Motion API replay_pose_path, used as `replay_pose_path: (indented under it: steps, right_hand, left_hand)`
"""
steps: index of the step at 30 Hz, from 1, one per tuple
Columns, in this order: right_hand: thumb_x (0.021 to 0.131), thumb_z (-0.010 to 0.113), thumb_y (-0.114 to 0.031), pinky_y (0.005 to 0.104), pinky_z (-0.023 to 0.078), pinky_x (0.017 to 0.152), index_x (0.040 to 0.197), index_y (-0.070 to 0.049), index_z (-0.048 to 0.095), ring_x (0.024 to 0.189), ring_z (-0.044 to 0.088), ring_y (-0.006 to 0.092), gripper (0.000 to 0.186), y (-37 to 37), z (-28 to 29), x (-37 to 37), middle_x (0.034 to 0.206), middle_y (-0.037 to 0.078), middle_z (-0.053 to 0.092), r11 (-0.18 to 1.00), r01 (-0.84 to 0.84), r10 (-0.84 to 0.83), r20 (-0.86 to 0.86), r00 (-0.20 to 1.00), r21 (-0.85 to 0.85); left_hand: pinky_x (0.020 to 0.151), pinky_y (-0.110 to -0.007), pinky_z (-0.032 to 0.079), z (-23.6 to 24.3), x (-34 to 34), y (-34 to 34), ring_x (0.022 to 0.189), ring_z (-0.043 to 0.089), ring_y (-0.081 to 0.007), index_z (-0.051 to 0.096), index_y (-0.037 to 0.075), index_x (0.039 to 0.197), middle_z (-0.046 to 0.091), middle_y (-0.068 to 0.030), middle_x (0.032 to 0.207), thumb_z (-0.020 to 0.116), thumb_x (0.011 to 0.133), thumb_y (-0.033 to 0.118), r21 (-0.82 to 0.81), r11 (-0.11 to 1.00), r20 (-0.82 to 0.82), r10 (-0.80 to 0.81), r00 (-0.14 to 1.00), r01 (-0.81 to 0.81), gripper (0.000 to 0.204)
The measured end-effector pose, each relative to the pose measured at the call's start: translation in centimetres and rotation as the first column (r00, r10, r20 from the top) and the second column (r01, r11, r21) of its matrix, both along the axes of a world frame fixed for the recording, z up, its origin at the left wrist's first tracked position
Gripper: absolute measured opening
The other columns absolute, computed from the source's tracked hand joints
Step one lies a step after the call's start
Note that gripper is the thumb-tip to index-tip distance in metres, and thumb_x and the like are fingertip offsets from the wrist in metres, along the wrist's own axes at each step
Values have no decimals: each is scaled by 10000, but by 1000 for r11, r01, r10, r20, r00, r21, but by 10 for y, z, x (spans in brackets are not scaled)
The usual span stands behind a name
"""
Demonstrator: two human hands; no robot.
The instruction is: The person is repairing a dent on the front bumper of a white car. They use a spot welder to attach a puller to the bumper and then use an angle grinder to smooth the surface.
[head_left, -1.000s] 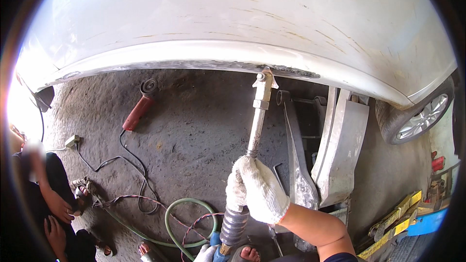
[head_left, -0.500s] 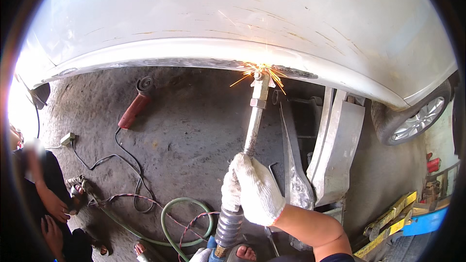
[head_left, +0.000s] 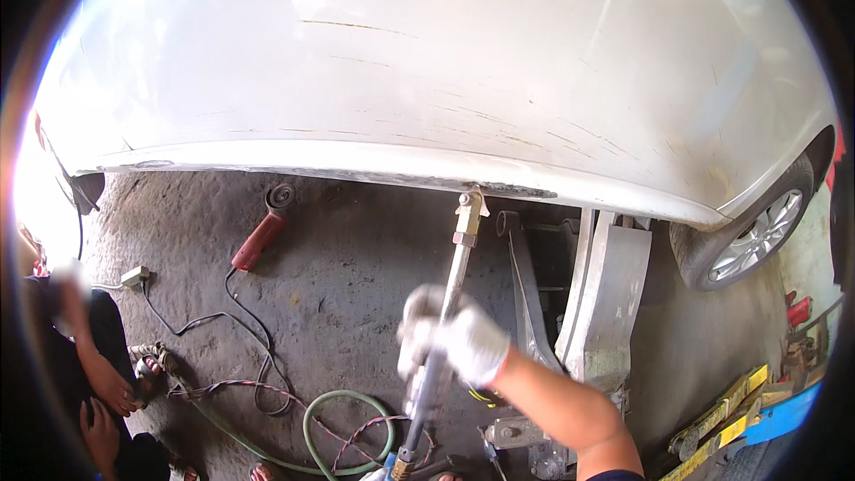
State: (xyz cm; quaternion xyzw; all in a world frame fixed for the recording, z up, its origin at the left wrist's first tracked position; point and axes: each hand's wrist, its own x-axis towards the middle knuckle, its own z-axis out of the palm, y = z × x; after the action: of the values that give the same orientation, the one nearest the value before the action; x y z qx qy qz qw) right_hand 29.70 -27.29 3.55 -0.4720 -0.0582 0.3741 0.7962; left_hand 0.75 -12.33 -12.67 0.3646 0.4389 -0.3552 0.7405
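A long metal slide hammer [head_left: 456, 272] runs from the lower edge up to the lower edge of a white car's sill [head_left: 374, 156]. Its clamp-like tip meets a bare, scraped grey strip along the sill. My right hand [head_left: 463, 338], in a white glove and blurred by motion, is closed round the middle of the shaft. Low in the picture, a small part of my gloved left hand [head_left: 374, 474] shows against the tool's blue-marked rear end, closed on it; most of its fingers are cut off. Scratches cross the white door panel [head_left: 499, 62] above.
A red angle grinder [head_left: 258, 240] lies on the dark floor, its cord trailing. Green hose [head_left: 307, 419] coils near my feet. A metal lift arm [head_left: 614, 294] stands under the car, right of the tool. Another person [head_left: 98, 374] crouches at left. A yellow-and-blue stand [head_left: 730, 423] is at lower right.
Sparks at the tip have gone out. My right hand has shifted slightly up the picture and is now blurred. The whole view has tilted, so the car's sill sits lower.
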Motion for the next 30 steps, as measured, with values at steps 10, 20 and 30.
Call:
replay_pose_path:
  steps: [10,20,30]
  right_hand:
    - [943,627,17,317,513,659,958,-43,533,697,618,156,113,9,-38,-68,775,52,596,978,-89,111,-113,987,186]
    - [945,627,-61,338,538,570,946,-54,554,619,619,164,74,4,1,-2,699,76,620,986,-37,61,-154,986,160]
    - [961,618,-60,350,526,799,1022,-43,571,857,642,191,79,1,-32,-63,886,93,642,994,90,-87,60,994,-63]
  left_hand:
    - [479,-259,352,-19,-11,8,539,445,-87,589,203,879,494,57,653,454,1036,305,100,994,67,-45,997,38,231]
    - [457,-280,329,-29,-18,11,513,421,-114,579,225,841,473,58,633,428,1029,401,86,993,-27,84,996,-81,298]
    - [576,-291,392,-15,-9,13,653,482,-115,596,148,967,530,11,779,455,1026,373,346,938,151,-59,987,3,272]
